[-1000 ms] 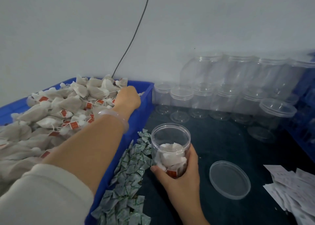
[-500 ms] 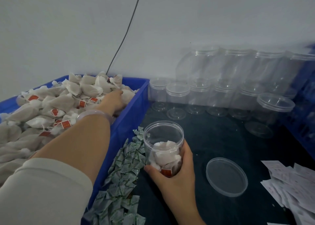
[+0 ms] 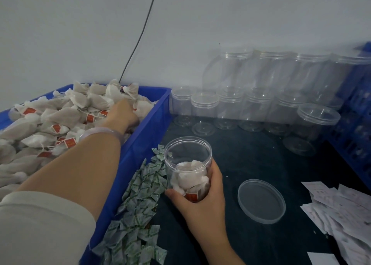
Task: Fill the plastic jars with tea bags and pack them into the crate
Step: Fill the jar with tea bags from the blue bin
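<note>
Small packing workshop, blue bin [image 3: 140,144] heaped with tea bags [image 3: 60,116], rows of empty jars [image 3: 255,108], plain wall

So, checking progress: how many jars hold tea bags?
1: the jar in the right hand, beside the blue bin. Jars by the wall look empty; others may be hidden.

Plain pale grey wall [image 3: 220,13] behind dark worktop [image 3: 251,160]; thin black cable [image 3: 138,43] runs down wall; dim, even light.

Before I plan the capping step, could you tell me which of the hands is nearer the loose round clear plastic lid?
Right. The right hand, gripping the clear plastic jar, is just left of the lid; the left hand is far off in the blue plastic bin.
</note>
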Available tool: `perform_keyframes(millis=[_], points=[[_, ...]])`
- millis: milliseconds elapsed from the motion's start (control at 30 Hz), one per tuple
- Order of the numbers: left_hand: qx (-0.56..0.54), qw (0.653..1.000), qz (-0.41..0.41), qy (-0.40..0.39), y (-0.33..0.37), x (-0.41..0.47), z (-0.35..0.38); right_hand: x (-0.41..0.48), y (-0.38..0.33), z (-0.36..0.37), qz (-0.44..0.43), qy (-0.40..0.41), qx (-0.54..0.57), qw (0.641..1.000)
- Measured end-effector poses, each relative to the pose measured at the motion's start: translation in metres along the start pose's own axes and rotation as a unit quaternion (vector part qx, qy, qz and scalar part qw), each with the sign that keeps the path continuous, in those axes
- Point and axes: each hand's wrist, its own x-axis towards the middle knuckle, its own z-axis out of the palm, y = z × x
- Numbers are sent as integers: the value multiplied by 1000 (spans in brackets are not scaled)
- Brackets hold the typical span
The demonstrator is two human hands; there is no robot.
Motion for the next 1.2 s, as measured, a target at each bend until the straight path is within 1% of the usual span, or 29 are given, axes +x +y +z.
perform_keyframes(millis=[67,167,300,400,467,533,767,833,900,967,1033,1067,1133,1200], points=[[-23,1000,7,10,0,0,0,0,0,0,-1,1,2,1000],[-94,994,23,43,3,-2,-1,1,1,0,-2,0,1,1000],[-208,971,41,113,15,-10,-8,1,2,0,-3,-1,6,1000],[-264,949,72,157,30,-23,-13,2,2,0,-4,-1,17,1000],[-275,942,95,168,36,-33,-15,1,2,0,-4,-3,25,1000],[-273,941,117,160,38,-44,-15,1,2,-1,-6,-4,29,1000],[-219,937,198,187,31,-86,-34,0,2,1,-6,-7,31,999],[-226,933,236,151,50,-99,-38,0,3,1,-11,-4,28,1000],[-205,932,293,66,73,-111,-43,1,3,0,-17,-2,31,999],[-109,926,353,-74,88,-122,-50,5,3,-1,-19,-1,30,999],[-4,899,380,-218,93,-132,-57,9,1,1,-26,-6,15,1000],[43,883,383,-269,94,-136,-59,10,1,2,-28,-8,5,1000],[128,858,378,-324,94,-142,-56,10,4,3,-22,-7,-5,1000],[191,845,370,-336,93,-143,-46,5,6,3,-20,-9,-26,999]])
